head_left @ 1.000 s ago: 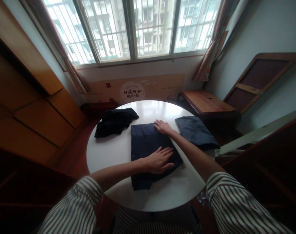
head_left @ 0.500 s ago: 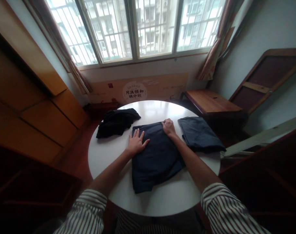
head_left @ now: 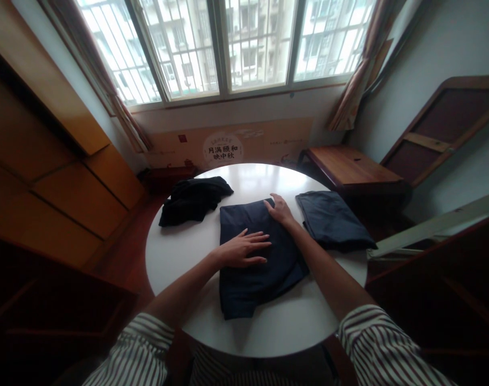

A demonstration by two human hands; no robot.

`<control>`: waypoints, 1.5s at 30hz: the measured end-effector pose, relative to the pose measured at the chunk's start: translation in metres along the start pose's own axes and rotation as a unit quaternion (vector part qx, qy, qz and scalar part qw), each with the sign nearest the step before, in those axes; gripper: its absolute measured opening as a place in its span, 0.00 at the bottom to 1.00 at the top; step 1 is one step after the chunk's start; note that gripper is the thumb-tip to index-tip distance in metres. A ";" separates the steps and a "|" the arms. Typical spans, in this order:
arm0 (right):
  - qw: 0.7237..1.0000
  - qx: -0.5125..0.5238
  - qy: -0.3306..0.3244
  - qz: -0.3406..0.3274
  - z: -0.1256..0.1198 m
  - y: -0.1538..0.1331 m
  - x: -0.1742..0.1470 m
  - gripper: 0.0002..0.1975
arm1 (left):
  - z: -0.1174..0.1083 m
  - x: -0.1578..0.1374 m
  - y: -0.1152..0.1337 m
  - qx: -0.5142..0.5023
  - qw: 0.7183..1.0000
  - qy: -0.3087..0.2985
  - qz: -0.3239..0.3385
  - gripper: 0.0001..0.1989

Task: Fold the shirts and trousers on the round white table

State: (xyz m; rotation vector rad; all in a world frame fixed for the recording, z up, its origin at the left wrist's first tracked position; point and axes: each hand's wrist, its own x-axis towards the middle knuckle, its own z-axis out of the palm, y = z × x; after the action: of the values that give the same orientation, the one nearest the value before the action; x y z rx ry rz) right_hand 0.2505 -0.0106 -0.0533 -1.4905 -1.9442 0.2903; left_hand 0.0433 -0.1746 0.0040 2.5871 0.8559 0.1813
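Observation:
In front of me a folded dark blue garment [head_left: 244, 287], perhaps a pair of trousers, lies on the round white table [head_left: 176, 262]. My left hand [head_left: 244, 249] rests across its middle, fingers stretched out and spread. At the garment's far right corner is my right hand [head_left: 280, 209], its thumb and fingers apart, touching the edge. A second folded dark blue garment [head_left: 333, 220] lies to the right, beside my right forearm. Toward the far left there is a crumpled black garment [head_left: 194, 199], which neither hand touches.
A low wooden table [head_left: 355, 166] stands behind on the right. Wooden cabinets [head_left: 71, 198] line the left side. Past the white table, a printed banner [head_left: 260, 142] hangs below a barred window [head_left: 252, 48]. A pale rail [head_left: 437, 225] runs at the right.
My left hand has slid from the garment's left edge to its middle and turned to point right. My right hand has loosened from a closed grip, its fingers now apart.

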 end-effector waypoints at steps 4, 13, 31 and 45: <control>0.998 -0.036 -0.027 -0.048 -0.024 -0.023 -0.006 0.30 | 0.001 -0.005 0.020 -0.038 0.998 -0.023 0.049 0.27; 0.971 0.049 -0.102 -0.211 -0.036 -0.087 -0.034 0.23 | 0.013 -0.008 0.054 -0.125 0.973 -0.068 0.181 0.18; 0.963 -0.188 -0.185 -0.063 -0.001 -0.062 -0.042 0.35 | -0.008 -0.019 -0.081 0.039 0.920 0.137 -0.366 0.33; 0.965 -0.194 -0.159 -0.073 -0.046 -0.022 -0.126 0.32 | 0.001 -0.011 -0.104 -0.161 0.868 0.359 -0.303 0.38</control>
State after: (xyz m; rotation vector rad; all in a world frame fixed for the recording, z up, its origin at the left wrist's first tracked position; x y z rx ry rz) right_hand 0.2781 -0.1438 -0.0529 -1.6053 -2.4659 0.0864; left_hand -0.0221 -0.1060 -0.0403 1.7982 1.6733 1.0348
